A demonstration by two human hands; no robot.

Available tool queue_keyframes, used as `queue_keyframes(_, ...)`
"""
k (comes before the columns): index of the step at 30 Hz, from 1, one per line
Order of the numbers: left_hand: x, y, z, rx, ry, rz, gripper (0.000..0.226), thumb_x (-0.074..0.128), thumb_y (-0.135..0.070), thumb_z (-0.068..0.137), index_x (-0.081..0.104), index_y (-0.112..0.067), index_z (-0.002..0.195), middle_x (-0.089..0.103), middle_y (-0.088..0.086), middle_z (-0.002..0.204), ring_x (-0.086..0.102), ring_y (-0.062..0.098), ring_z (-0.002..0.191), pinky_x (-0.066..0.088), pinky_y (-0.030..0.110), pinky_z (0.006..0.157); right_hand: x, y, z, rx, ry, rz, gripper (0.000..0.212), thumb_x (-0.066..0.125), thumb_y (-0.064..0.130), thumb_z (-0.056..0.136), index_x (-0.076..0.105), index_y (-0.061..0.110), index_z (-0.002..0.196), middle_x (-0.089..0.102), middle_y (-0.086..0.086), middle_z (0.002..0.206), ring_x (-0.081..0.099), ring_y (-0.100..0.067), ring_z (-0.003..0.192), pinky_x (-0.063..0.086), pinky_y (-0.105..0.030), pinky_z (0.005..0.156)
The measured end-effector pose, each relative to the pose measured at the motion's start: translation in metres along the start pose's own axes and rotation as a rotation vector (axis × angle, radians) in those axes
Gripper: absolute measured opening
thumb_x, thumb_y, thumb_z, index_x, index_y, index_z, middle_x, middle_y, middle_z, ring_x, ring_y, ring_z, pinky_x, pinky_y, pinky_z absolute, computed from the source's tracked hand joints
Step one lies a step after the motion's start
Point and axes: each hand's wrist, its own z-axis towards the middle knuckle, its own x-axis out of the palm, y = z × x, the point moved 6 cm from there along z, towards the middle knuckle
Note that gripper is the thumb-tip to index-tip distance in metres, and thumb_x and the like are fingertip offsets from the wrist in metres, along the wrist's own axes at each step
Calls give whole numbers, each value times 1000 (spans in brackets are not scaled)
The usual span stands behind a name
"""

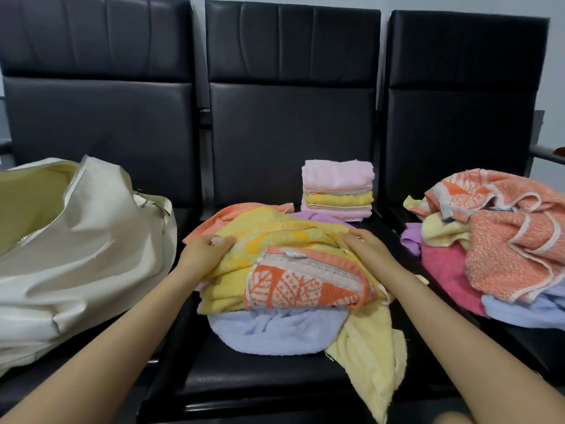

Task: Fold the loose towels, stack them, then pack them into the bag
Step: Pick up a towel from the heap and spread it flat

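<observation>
On the middle seat lies a rough stack of towels: a yellow towel (269, 240) on top, an orange leaf-patterned towel (305, 286) at its front, a pale blue towel (275, 332) underneath. My left hand (203, 255) grips the stack's left side, thumb on top. My right hand (367, 249) rests on its right side with fingers curled over the yellow towel. A small neat pile of folded pink and yellow towels (337, 191) stands behind. The cream bag (76, 240) lies unzipped on the left seat.
A heap of loose towels (501, 240), orange, pink, yellow and blue, covers the right seat. A pale yellow towel (370, 356) hangs off the middle seat's front edge. Black padded chair backs (290, 117) rise behind. An armrest (547, 154) juts at far right.
</observation>
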Motion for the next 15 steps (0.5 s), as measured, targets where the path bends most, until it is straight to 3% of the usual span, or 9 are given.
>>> queue_keyframes(2,0,-1,2,-20,37,57,31,54,-48,94,50,-23,75,53,-1,76,51,17,72,43,32,71,1,-2,1,53,86,98,65,67,53,83,46,25,138,60,1,118,63,-17,102,53,-35,83)
queue_keyframes(5,-1,-3,0,-43,139,156,37,51,-50,95,63,-15,89,60,6,84,52,19,75,41,29,65,1,0,2,79,95,27,88,78,69,58,52,27,131,66,-2,114,67,-21,99,56,-42,86)
queue_keyframes(8,-6,-6,-5,-74,147,112,30,54,-48,94,61,-19,94,53,-3,80,50,20,83,40,30,66,2,1,-2,67,101,109,62,78,53,71,61,23,122,70,-2,107,70,-21,95,57,-38,82)
queue_keyframes(11,-12,-11,-11,-56,53,-24,27,59,-44,92,62,-17,95,58,1,88,54,23,90,43,31,77,1,7,-9,-28,58,203,37,74,33,83,65,18,115,72,-3,104,70,-21,94,57,-35,79)
queue_keyframes(15,-19,-16,-19,31,-27,-50,24,60,-40,92,59,-22,77,57,-3,76,55,22,84,48,37,80,-2,26,-20,-221,-124,144,12,67,27,89,67,24,100,71,0,100,67,-17,94,55,-36,82)
